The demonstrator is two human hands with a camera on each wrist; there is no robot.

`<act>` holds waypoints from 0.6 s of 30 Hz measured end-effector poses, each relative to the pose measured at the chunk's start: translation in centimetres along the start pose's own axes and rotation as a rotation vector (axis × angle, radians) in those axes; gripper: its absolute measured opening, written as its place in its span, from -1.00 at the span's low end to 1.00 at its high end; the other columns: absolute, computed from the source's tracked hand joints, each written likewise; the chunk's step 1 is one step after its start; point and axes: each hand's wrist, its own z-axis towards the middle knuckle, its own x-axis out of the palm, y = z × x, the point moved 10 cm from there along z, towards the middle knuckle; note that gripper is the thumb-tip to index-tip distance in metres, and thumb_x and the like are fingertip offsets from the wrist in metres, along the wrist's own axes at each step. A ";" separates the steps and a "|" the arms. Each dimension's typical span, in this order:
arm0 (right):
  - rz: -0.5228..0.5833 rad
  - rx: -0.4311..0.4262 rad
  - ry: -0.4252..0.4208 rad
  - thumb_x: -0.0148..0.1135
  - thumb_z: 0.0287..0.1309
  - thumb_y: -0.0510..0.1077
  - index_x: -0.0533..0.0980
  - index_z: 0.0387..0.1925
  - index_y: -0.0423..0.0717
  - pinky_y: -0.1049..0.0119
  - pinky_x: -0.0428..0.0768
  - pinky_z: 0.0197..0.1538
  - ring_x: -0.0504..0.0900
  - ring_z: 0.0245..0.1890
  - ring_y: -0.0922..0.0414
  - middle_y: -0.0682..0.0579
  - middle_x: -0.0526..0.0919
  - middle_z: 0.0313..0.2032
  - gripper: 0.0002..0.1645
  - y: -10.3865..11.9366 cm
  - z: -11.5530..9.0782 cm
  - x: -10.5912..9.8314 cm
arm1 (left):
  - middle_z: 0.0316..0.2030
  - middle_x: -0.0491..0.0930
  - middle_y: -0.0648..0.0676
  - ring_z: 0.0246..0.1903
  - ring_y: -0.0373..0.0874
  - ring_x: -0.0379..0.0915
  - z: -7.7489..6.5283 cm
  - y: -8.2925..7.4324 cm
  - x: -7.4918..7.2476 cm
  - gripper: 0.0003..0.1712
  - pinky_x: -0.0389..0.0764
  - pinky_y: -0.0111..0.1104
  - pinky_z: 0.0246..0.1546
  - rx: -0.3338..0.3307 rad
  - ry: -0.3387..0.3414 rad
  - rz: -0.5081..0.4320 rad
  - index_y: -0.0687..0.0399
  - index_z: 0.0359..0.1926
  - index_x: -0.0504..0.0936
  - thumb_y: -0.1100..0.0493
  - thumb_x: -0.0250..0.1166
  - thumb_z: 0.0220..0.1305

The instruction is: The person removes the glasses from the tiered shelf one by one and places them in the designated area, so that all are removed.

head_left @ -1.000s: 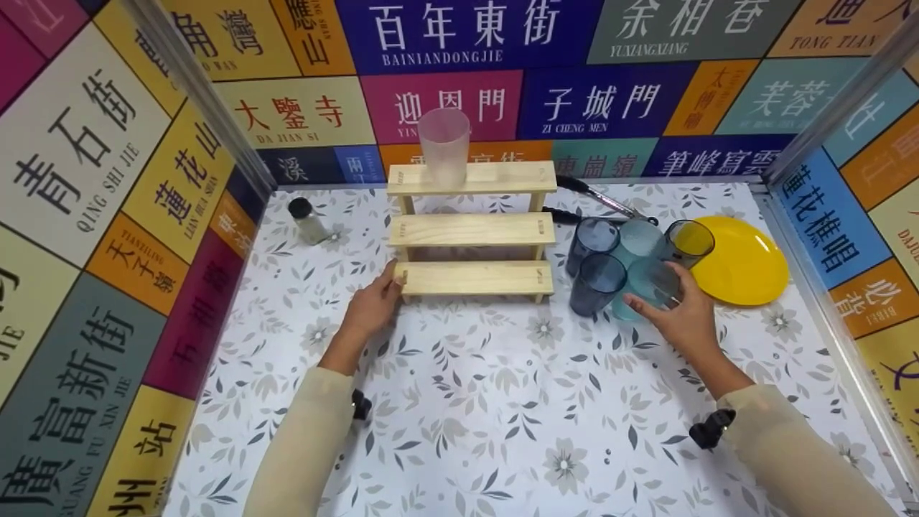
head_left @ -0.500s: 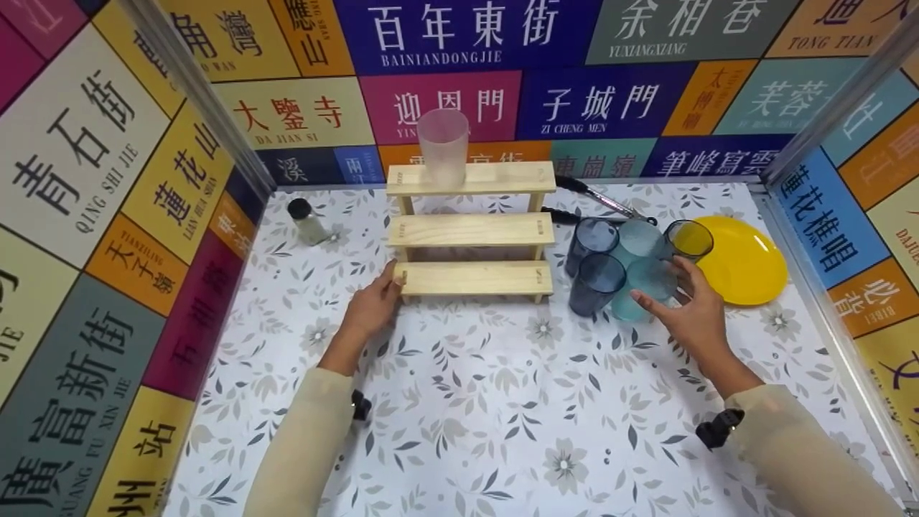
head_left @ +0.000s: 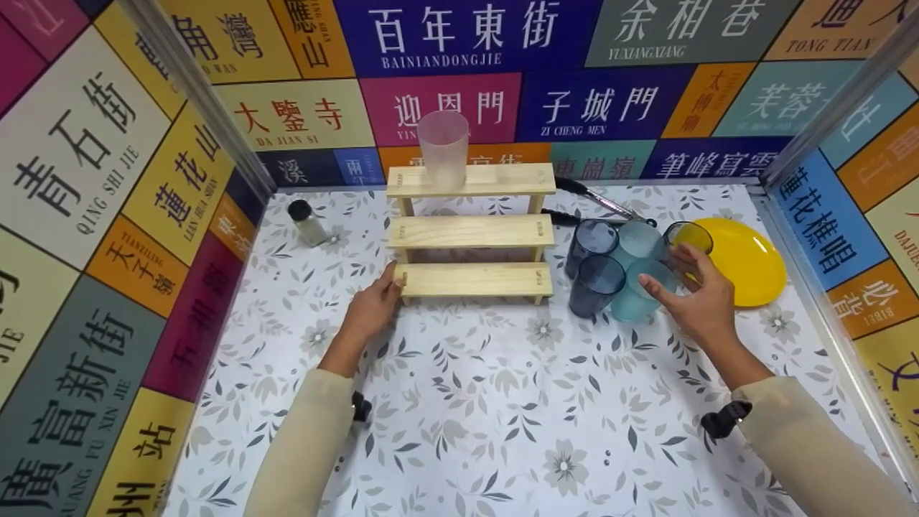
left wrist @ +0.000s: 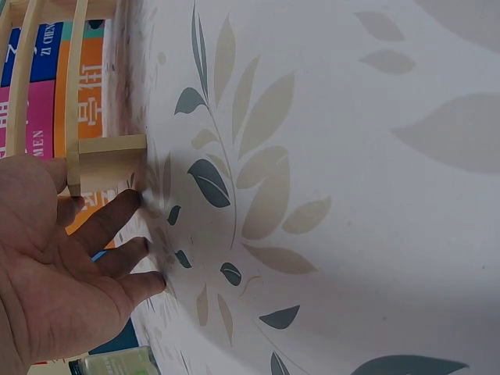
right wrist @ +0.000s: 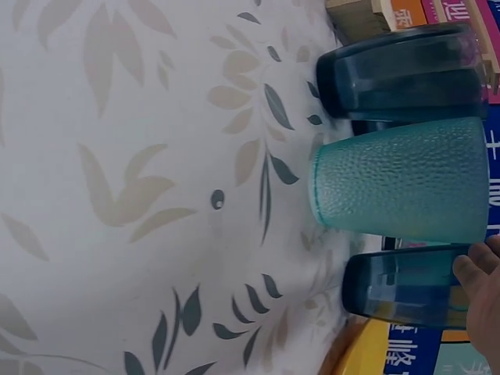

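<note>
In the head view my left hand (head_left: 372,310) pinches the left end of the lowest tier of a three-tier wooden rack (head_left: 470,231). The left wrist view shows thumb and index finger at the board's edge, the other fingers spread. A frosted clear cup (head_left: 444,151) stands on the top tier. My right hand (head_left: 707,305) is at a cluster of cups, fingers loosely bent. Its thumb is over the front teal cup (head_left: 635,305); its fingertips touch a dark cup (right wrist: 398,285) in the right wrist view. Another teal cup (head_left: 639,240) and two blue-grey cups (head_left: 596,283) stand beside them.
A yellow plate (head_left: 750,262) lies right of the cups. Tongs (head_left: 610,201) with black handles lie behind the rack and cups. A small black-capped jar (head_left: 309,222) stands at the left. Patterned wall panels (head_left: 459,43) close off the back and sides.
My right hand has shifted right and slightly back, from around the front teal cup toward the dark cup near the plate. The left hand and the rack have stayed put.
</note>
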 end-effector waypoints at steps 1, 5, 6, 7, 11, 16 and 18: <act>0.001 -0.005 -0.003 0.69 0.26 0.03 0.36 0.65 -0.06 0.47 0.56 0.41 0.58 0.50 -0.13 -0.15 0.58 0.50 0.06 0.2 0.1 0.0 | 0.45 0.62 0.27 0.26 0.40 0.68 0.1 0.1 0.0 -0.17 0.63 0.24 0.26 0.002 -0.012 0.013 -0.30 0.79 0.15 -0.47 -0.22 0.73; 0.021 -0.034 -0.019 0.70 0.24 -0.01 0.36 0.64 -0.10 0.47 0.57 0.40 0.59 0.50 -0.12 -0.17 0.59 0.49 0.06 1.5 0.6 -0.2 | 0.50 0.55 0.28 0.39 0.42 0.57 -1.1 -1.5 -0.9 -0.23 0.54 0.26 0.39 -0.022 0.002 -0.028 -0.24 0.79 0.14 -0.36 -0.14 0.78; 0.019 -0.043 -0.023 0.70 0.24 -0.01 0.36 0.65 -0.10 0.47 0.57 0.40 0.59 0.49 -0.12 -0.17 0.60 0.48 0.07 1.8 0.7 -0.2 | 0.51 0.53 0.30 0.41 0.44 0.54 -1.5 -2.0 -1.1 -0.24 0.51 0.27 0.42 -0.026 0.008 -0.035 -0.22 0.80 0.13 -0.32 -0.11 0.78; 0.019 -0.051 -0.027 0.71 0.24 -0.02 0.36 0.65 -0.09 0.48 0.57 0.40 0.60 0.49 -0.12 -0.17 0.60 0.47 0.07 2.1 0.8 -0.2 | 0.52 0.53 0.30 0.42 0.44 0.53 -1.7 -2.3 -1.3 -0.24 0.50 0.27 0.43 -0.027 0.006 -0.035 -0.22 0.80 0.13 -0.31 -0.11 0.79; 0.021 -0.078 -0.038 0.72 0.21 -0.08 0.39 0.63 -0.05 0.47 0.56 0.42 0.60 0.49 -0.10 -0.16 0.63 0.45 0.05 3.2 1.4 -0.1 | 0.50 0.55 0.31 0.40 0.46 0.54 -2.2 -2.8 -1.6 -0.24 0.51 0.26 0.42 -0.011 -0.004 -0.021 -0.25 0.79 0.14 -0.34 -0.10 0.78; 0.022 -0.087 -0.032 0.71 0.22 -0.06 0.37 0.65 -0.02 0.29 0.54 0.50 0.59 0.51 -0.11 -0.15 0.62 0.47 0.06 4.6 2.3 0.3 | 0.52 0.51 0.33 0.41 0.47 0.52 -2.4 -3.2 -1.8 -0.26 0.48 0.28 0.44 -0.025 0.002 -0.024 -0.19 0.79 0.14 -0.27 -0.08 0.80; 0.022 -0.089 -0.025 0.71 0.24 -0.05 0.35 0.66 -0.02 0.18 0.53 0.52 0.59 0.52 -0.10 -0.14 0.61 0.48 0.07 5.1 2.7 0.6 | 0.52 0.51 0.34 0.40 0.47 0.54 -2.2 -3.0 -1.7 -0.26 0.49 0.29 0.43 -0.027 0.002 -0.028 -0.19 0.79 0.14 -0.26 -0.07 0.80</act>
